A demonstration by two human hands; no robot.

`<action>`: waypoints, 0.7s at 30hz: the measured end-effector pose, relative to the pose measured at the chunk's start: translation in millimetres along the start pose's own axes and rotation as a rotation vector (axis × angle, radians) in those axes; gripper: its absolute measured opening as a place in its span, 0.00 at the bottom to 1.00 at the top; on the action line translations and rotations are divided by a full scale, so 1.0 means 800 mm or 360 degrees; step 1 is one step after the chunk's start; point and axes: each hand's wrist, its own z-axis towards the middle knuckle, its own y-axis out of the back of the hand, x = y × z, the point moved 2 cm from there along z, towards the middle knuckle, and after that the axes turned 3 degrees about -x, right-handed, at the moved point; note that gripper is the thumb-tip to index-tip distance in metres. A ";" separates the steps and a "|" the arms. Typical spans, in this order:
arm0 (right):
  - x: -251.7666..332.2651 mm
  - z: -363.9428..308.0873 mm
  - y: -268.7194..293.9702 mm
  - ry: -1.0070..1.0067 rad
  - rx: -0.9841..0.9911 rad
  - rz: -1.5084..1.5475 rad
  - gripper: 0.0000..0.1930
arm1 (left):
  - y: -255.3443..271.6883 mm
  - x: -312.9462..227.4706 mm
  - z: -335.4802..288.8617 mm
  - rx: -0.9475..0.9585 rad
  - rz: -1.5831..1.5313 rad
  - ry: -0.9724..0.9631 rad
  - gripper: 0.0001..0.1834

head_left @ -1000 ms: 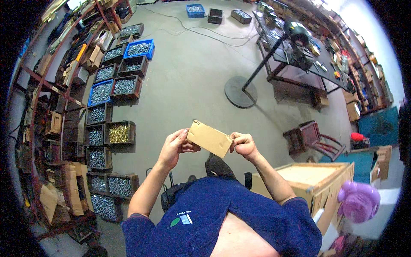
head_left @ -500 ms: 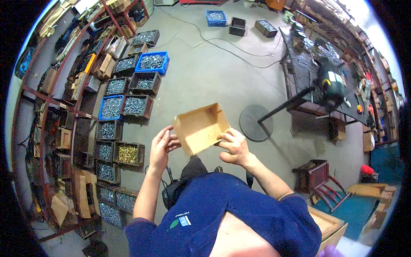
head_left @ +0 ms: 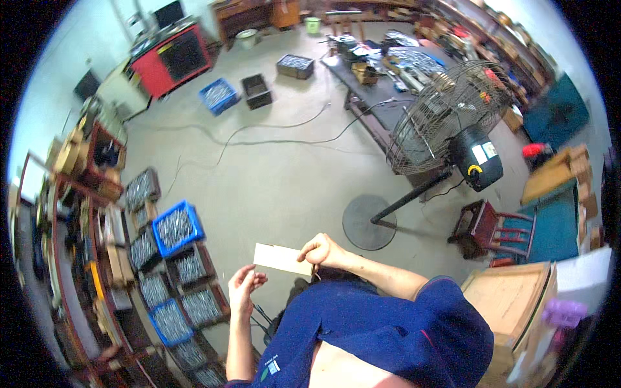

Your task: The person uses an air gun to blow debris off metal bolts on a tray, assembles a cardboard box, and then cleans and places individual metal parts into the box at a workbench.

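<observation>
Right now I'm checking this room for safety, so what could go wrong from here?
The box might slip or tip: the right hand grips one end, while the left hand is open near the other.
The loose cables across the floor could trip someone.
The fan's round base might also catch a step.

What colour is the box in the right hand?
The box is pale tan; head view shows it.

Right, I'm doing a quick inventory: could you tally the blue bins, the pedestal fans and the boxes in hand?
Blue bins: 3
Pedestal fan: 1
Box in the right hand: 1
Total: 5
</observation>
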 end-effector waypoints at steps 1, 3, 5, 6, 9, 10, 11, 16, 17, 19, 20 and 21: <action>0.006 0.022 0.008 -0.0021 -0.0038 0.0059 0.15 | 0.000 -0.015 0.028 0.0038 0.0058 0.0004 0.16; 0.005 0.069 0.024 -0.0079 -0.0112 0.0217 0.16 | 0.002 -0.036 0.095 0.0130 0.0103 0.0017 0.17; -0.002 0.131 0.045 -0.0067 -0.0173 0.0250 0.16 | -0.002 -0.055 0.166 0.0142 0.0126 0.0024 0.17; 0.002 0.159 0.056 -0.0047 -0.0195 0.0232 0.15 | -0.007 -0.067 0.201 0.0170 0.0130 0.0015 0.17; 0.020 0.254 0.104 0.0048 -0.0183 0.0190 0.14 | -0.024 -0.106 0.302 0.0286 0.0149 -0.0039 0.17; 0.038 0.288 0.115 -0.0041 -0.0181 0.0141 0.13 | -0.020 -0.125 0.326 0.0239 0.0187 -0.0023 0.16; 0.058 0.321 0.128 -0.0027 -0.0188 0.0147 0.14 | -0.017 -0.143 0.351 0.0194 0.0224 -0.0007 0.16; 0.189 0.434 0.208 0.0409 -0.0429 0.0167 0.16 | 0.003 -0.238 0.466 0.0014 0.0330 -0.0034 0.14; 0.197 0.459 0.228 0.0695 -0.0533 0.0161 0.16 | 0.008 -0.248 0.497 0.0006 0.0341 -0.0032 0.14; 0.214 0.509 0.262 0.0843 -0.0552 0.0249 0.15 | 0.007 -0.273 0.558 0.0013 0.0315 -0.0024 0.14; 0.219 0.532 0.277 0.0687 -0.0497 0.0249 0.15 | 0.004 -0.284 0.591 0.0035 0.0289 -0.0022 0.14; 0.220 0.558 0.287 0.0533 -0.0432 0.0255 0.14 | 0.001 -0.294 0.622 0.0065 0.0334 -0.0018 0.14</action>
